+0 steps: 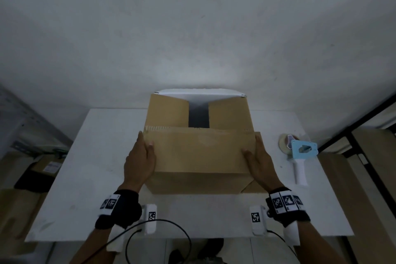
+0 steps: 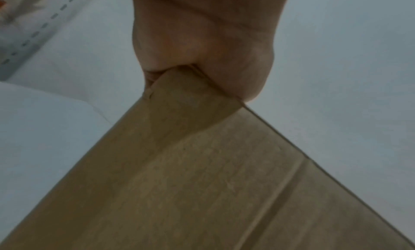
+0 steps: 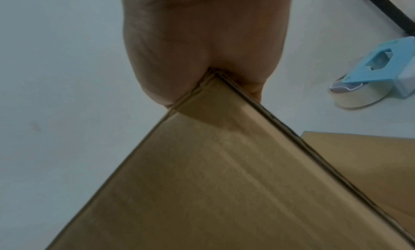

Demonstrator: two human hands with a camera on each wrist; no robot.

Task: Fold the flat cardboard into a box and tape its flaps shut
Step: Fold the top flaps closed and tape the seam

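A brown cardboard box [image 1: 169, 111] stands on the white table [image 1: 85, 178]. Its two side flaps are folded inward with a dark gap between them. The far flap [image 1: 199, 93] stands up at the back. The near flap [image 1: 201, 150] lies angled toward me. My left hand [image 1: 146, 141] holds its left end, thumb on top. My right hand [image 1: 252, 150] holds its right end the same way. In the left wrist view the flap's corner [image 2: 191, 182] sits wedged between thumb and fingers [image 2: 202, 40]. In the right wrist view its other corner [image 3: 213, 182] sits likewise in my right hand [image 3: 202, 40].
A blue and white tape dispenser [image 1: 300, 156] with its roll lies on the table right of the box, also in the right wrist view [image 3: 377, 72]. Another brown flap [image 1: 255, 188] sticks out at the box's lower right. Cardboard boxes stand on the floor at both sides.
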